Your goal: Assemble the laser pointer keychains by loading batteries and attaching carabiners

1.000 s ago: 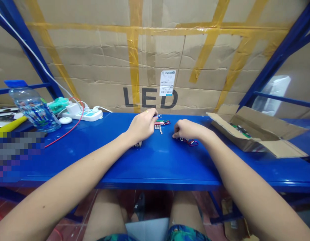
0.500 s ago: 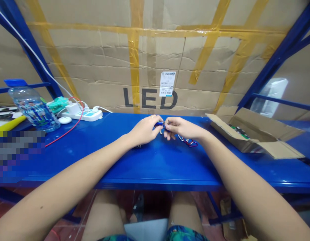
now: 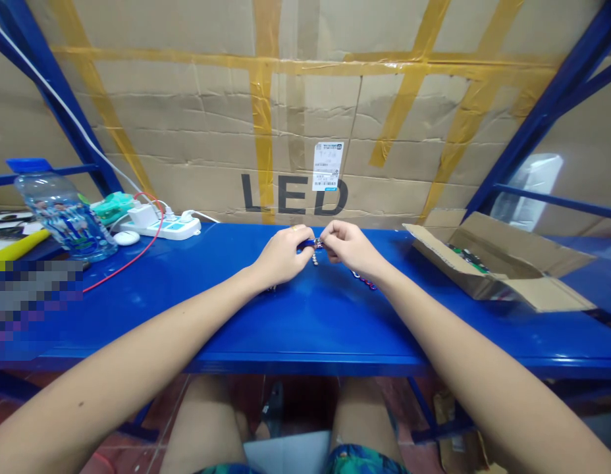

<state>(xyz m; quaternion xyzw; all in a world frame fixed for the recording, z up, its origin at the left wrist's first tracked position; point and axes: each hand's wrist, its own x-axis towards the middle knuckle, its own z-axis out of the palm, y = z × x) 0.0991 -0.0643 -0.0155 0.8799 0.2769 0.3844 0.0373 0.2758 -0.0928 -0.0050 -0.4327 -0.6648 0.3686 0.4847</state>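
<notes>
My left hand [image 3: 283, 253] and my right hand [image 3: 349, 247] meet over the far middle of the blue table [image 3: 305, 316]. Both are closed in a pinch on a small blue cylindrical item [image 3: 308, 245] held between them, just above the table. The right fingers press on its right end. A few small silvery pieces [image 3: 315, 259] lie right under the hands. A small pile of coloured clips [image 3: 365, 282] lies beside my right wrist. Dark small items [image 3: 272, 288] peek out under my left wrist.
An open cardboard box [image 3: 488, 263] with small parts lies at the right. At the left stand a water bottle [image 3: 63, 214], a white power strip [image 3: 162, 227] with a red wire, and a green object. A large taped "LED" carton [image 3: 295, 118] walls the back.
My left hand picked up the blue item from the far pile and drew it back. My right hand left the clips and came up to pinch its other end.
</notes>
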